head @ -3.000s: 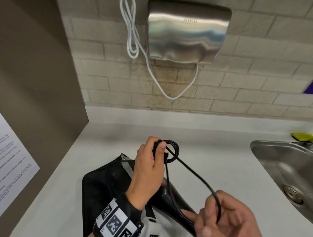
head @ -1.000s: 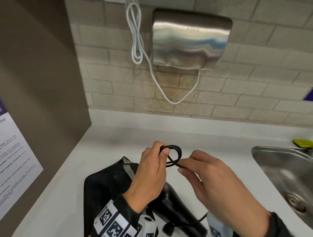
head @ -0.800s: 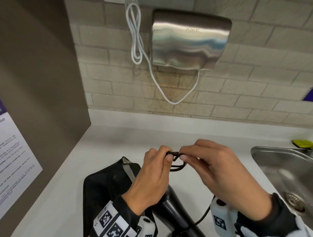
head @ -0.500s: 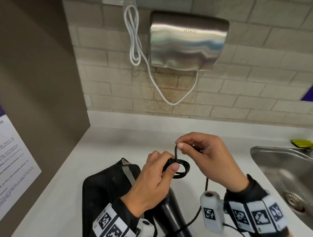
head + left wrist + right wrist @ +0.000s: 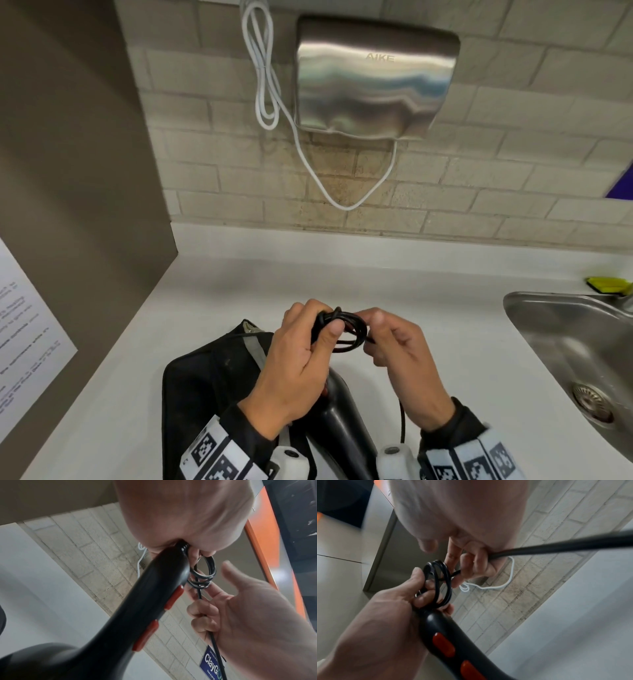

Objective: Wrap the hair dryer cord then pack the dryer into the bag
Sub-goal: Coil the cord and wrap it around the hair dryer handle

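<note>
A black hair dryer [image 5: 342, 421] with red switches [image 5: 145, 635] points its handle up and away from me, above an open black bag [image 5: 205, 387] on the white counter. My left hand [image 5: 301, 363] grips the handle's end and pins several small loops of the black cord [image 5: 346, 332] under its thumb. The same coil [image 5: 440, 585] shows in the right wrist view. My right hand [image 5: 400, 356] holds the free length of cord [image 5: 214, 646], curled fingers guiding it at the coil. The loose cord hangs down past my right wrist.
A steel sink [image 5: 575, 346] lies at the right with a yellow sponge [image 5: 608, 284] behind it. On the brick wall hangs a steel hand dryer [image 5: 373, 82] with a white cable [image 5: 263, 75]. A brown partition [image 5: 78, 171] closes off the left side.
My right hand has carried the cord round the coil again, over the top and back down to its right side. The left hand keeps its grip; the coil has grown thicker.
</note>
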Demonstrator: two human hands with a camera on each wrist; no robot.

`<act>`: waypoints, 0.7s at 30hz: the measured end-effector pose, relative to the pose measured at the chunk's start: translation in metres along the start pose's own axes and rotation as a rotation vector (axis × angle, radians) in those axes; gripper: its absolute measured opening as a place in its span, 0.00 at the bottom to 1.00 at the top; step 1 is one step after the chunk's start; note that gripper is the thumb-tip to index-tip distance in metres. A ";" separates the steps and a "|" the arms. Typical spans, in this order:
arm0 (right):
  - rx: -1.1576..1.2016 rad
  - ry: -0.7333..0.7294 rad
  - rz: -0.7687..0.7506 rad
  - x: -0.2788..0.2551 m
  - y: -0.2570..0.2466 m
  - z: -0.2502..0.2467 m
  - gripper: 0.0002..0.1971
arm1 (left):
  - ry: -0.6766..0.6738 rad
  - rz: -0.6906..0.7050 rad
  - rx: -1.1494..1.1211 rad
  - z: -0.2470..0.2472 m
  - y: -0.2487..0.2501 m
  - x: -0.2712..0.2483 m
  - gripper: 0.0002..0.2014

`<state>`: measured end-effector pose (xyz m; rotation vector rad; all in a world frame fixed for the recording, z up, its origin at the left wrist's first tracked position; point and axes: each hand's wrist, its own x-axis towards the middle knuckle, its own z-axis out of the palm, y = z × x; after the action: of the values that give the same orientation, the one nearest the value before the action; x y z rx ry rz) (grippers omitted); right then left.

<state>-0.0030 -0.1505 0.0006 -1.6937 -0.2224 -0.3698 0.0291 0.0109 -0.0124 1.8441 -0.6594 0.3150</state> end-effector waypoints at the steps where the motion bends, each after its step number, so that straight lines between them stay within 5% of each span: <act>1: -0.002 -0.017 -0.004 -0.002 0.001 0.001 0.19 | 0.019 -0.009 0.007 0.000 -0.001 0.001 0.11; 5: 0.000 -0.054 -0.003 -0.004 0.007 0.003 0.05 | 0.033 -0.044 0.015 -0.002 0.001 0.002 0.10; 15: 0.177 -0.261 0.038 0.004 0.007 -0.008 0.10 | -0.033 -0.201 -0.302 0.000 0.025 0.003 0.16; 18: 0.101 -0.194 0.025 0.004 0.007 -0.005 0.09 | -0.004 -0.244 -0.351 0.000 0.028 0.005 0.15; 21: -0.007 0.020 -0.051 -0.002 0.007 0.002 0.11 | 0.034 -0.270 -0.332 -0.001 0.029 0.006 0.15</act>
<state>-0.0026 -0.1495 -0.0070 -1.6927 -0.2497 -0.4256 0.0172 0.0029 0.0140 1.5798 -0.4036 0.0533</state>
